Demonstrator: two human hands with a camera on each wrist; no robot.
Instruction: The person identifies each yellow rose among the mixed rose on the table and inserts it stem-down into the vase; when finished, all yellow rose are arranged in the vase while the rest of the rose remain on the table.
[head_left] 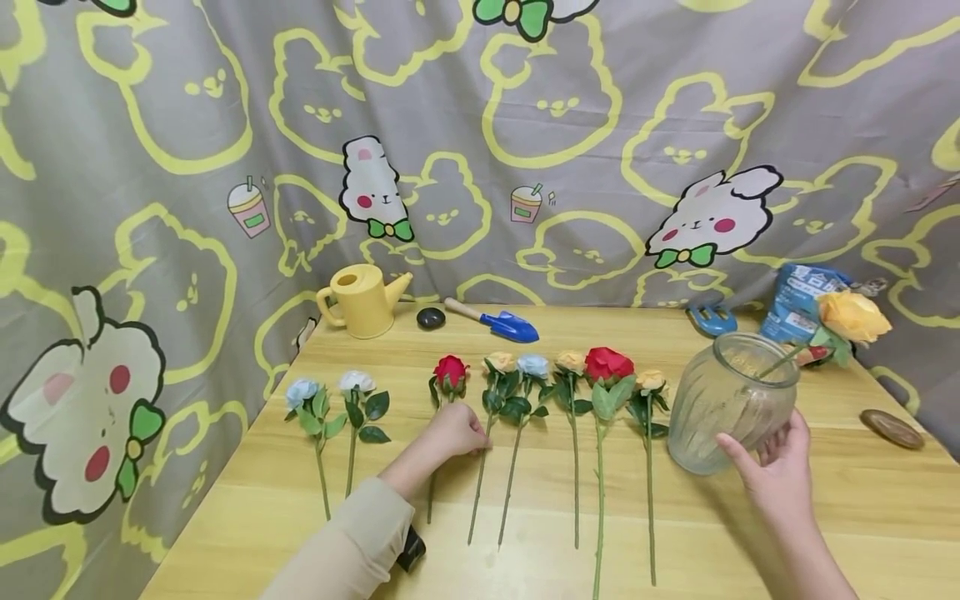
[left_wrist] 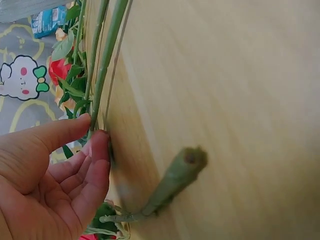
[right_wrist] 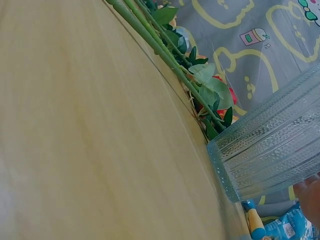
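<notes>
Nine flowers point(head_left: 609, 365), two stones point(head_left: 431, 318) — and one each: vase point(head_left: 701, 425), watering can point(head_left: 364, 310), trowel point(head_left: 512, 326), rake point(head_left: 712, 321), bag point(head_left: 801, 298).

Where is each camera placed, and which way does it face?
Head: on the head, facing forward and down at the table; left hand, right hand, forearms show.
Left wrist: worn there, facing across flower stems; left hand shows.
Right wrist: worn there, facing the table and glass vase; right hand shows partly.
Head and right wrist views share the vase.

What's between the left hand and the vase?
Head view: beyond the stem at the left hand, four flowers lie in a row toward the vase: blue flower, yellow flower, red flower, second yellow flower.
</notes>
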